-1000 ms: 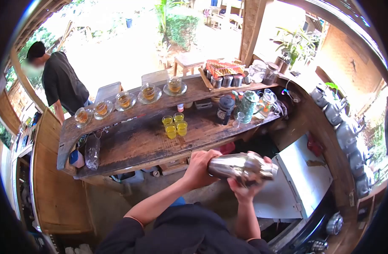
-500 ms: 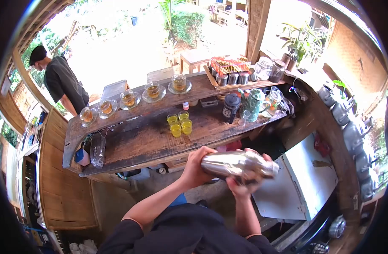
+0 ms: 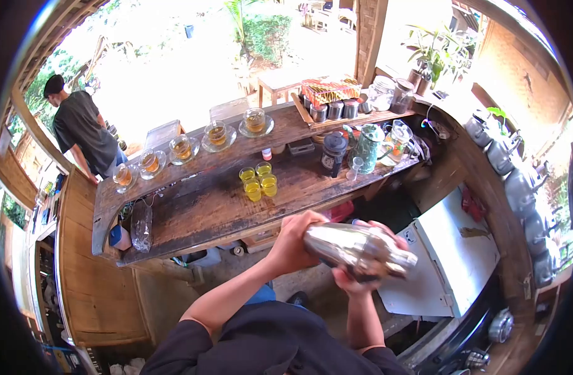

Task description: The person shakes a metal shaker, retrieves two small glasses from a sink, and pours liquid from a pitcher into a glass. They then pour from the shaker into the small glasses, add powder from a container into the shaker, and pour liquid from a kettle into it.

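Observation:
A shiny metal cocktail shaker (image 3: pixel 343 242) is held nearly level in front of my body, its narrower capped end pointing right and slightly down. My left hand (image 3: pixel 294 242) is closed around the wide left end. Around the right part, near the cap, my right hand (image 3: pixel 356 282) is wrapped, with fingers above and thumb below, smeared by motion. Beyond the shaker, several small glasses of yellow-green liquid (image 3: pixel 259 181) stand grouped on the wooden counter (image 3: pixel 193 215). Neither hand touches them.
Several glass cups of amber drink (image 3: pixel 216 133) sit on saucers along the raised ledge. A green speckled pot (image 3: pixel 366 149) and a dark French press (image 3: pixel 333 154) stand at the counter's right. A white chest lid (image 3: pixel 455 250) lies right. Another person (image 3: pixel 85 130) stands at far left.
The shaker and both hands have shifted slightly right in view, still blurred by motion. The counter scene has slid a little left. The person at far left now has an arm lower, near the wooden panel.

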